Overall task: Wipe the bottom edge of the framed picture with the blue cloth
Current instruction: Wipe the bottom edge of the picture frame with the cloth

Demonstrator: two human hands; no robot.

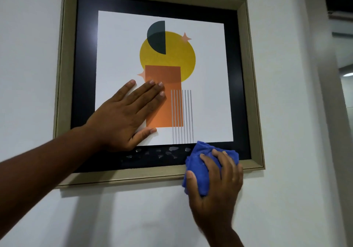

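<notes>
The framed picture (158,82) is hanging on the wall (286,113), and the left hand (124,117) is lying flat and unclenched on its glass, steadying it. The right hand (214,182) is gripping the bunched blue cloth (200,162) against the bottom edge (124,176), toward its right end. Pressing lightly and sliding along the rail seems best: bare wall is lying open below this hand, the frame's corner is close on its right, and water droplets (172,149) are sitting just to its left.

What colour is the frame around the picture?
Pale greenish-beige wood frame, seen in the head view.
</notes>
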